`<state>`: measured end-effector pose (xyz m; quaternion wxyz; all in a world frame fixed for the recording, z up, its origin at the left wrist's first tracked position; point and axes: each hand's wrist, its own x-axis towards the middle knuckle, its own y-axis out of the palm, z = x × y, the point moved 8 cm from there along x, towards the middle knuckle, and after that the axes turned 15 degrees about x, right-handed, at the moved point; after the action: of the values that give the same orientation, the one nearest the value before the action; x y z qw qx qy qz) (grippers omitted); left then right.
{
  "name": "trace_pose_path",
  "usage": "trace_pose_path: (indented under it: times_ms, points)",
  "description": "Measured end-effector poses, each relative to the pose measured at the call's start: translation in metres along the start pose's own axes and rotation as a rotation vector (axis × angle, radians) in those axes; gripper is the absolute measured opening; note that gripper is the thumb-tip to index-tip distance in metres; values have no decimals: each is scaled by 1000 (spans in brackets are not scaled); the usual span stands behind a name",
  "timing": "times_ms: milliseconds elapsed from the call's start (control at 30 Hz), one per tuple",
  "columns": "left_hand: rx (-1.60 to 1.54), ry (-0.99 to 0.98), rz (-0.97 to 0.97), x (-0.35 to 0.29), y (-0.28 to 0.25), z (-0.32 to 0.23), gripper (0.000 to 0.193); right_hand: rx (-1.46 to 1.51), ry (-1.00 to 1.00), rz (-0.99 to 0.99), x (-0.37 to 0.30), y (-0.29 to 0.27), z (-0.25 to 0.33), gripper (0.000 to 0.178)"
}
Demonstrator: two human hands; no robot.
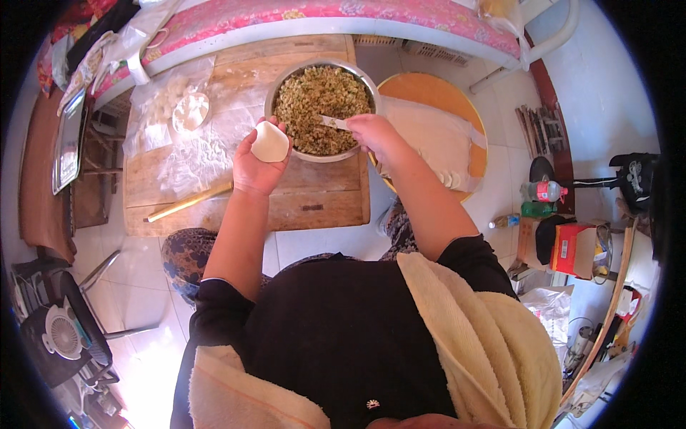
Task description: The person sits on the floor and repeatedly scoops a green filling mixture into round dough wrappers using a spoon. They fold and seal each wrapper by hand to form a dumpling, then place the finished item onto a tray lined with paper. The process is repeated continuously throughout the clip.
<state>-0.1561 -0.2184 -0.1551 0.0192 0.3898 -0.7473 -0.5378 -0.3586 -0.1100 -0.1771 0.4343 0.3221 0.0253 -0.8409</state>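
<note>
Round dumpling wrapper [270, 141] cupped in the left hand [259, 161], just above centre of the frame, beside the bowl's left rim; left fingers curled under and around it, grasping it as a shallow cradle. Likely soft, light, limp and easily torn, probably a little tacky where unfloured; best supported from below across the palm, never pinched at the thin edge. Right hand [373, 134] clenched on the handle of a small spoon [333, 122], its tip reaching into the chopped green-and-brown filling [314, 100]. Filling looks loose and moist, apt to spill off a small blade. Steel bowl [366, 82] stiff and likely heavy when this full, standing on the wooden desk [314, 204] at upper centre.

Left of the bowl, a floured clear plastic sheet [179, 154] with a pile of wrappers [191, 111]; below it a wooden rolling pin [187, 203] lying aslant. Right of the bowl, a round orange board [429, 91] covered by a white cloth [436, 139].

At right of the frame, on the floor: a clear bottle with a red label [542, 191], a green-labelled bottle [537, 209] just beneath, and a red rectangular carton [568, 248]. Small white fan [63, 334] at lower left.
</note>
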Motion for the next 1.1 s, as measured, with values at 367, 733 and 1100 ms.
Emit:
trace_pose_path:
  times_ms: [367,733,1100]
  points:
    - [124,-32,-290,22,-51,5,38,263,225,139,5,1,-21,20]
    - [91,-37,-270,16,-47,-3,35,357,198,91,-4,6,-14,21]
    - [108,-15,-267,49,5,28,39,405,124,185,-31,0,10,13]
